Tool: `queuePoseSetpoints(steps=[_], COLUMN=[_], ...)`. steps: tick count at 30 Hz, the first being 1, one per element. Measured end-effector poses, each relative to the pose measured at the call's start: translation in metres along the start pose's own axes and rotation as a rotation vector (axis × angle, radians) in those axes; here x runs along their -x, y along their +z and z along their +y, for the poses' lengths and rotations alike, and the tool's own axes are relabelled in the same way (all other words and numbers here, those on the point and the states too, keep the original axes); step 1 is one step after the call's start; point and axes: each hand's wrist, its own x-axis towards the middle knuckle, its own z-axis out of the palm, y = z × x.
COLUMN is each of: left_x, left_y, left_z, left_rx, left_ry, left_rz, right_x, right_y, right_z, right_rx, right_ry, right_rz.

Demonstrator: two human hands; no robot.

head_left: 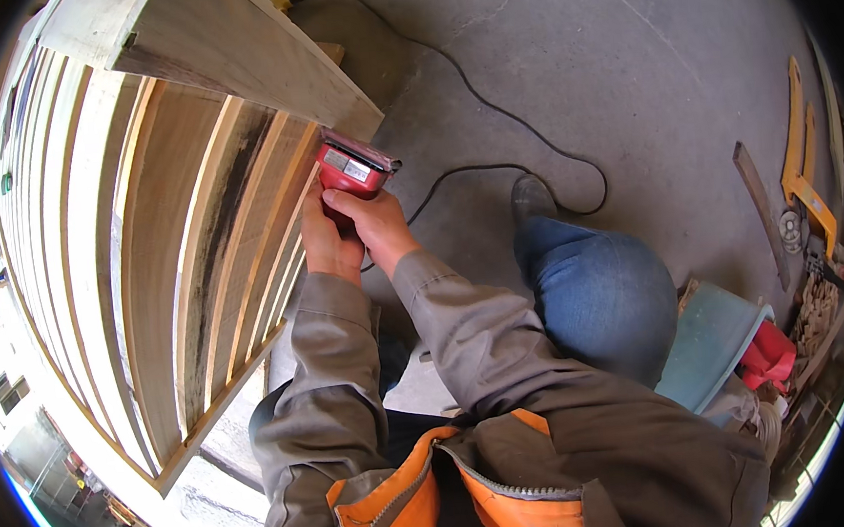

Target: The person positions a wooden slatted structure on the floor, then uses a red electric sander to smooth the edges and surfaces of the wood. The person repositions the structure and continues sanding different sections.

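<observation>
Both of my hands are wrapped around a red palm sander (345, 174) with a dark flat pad and a power cord. My left hand (328, 239) closes on its body from the left. From the right, my right hand (378, 224) grips it, with the thumb lying on top. The sander is by the lower right end of a thick board (240, 43) on a wooden slatted frame (177, 281). Its pad side faces away to the upper right; whether it touches the wood I cannot tell.
A black cord (489, 104) loops over the grey concrete floor (647, 120). My bent knee (606, 300) is right of my arms. At the right are a teal bin (716, 341), red cloth (768, 357), a narrow wooden strip (759, 206) and a yellow metal frame (798, 154).
</observation>
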Motion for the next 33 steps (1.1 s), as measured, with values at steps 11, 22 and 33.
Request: queuePoseSetpoints(steps=[11, 22, 33], left_x=[-0.021, -0.035, -0.062], left_y=[-0.013, -0.018, -0.037], left_z=[-0.009, -0.016, -0.028], left_rx=[-0.078, -0.125, -0.095], left_ry=[-0.098, -0.152, -0.177], left_rz=[0.119, 0.147, 0.21], right_x=[-0.02, -0.038, -0.057], right_y=[-0.016, -0.03, -0.045], right_z=[0.01, 0.021, 0.035], right_rx=[0.049, 0.065, 0.013], right_ry=[0.047, 0.118, 0.189], right_rz=[0.032, 0.044, 0.003])
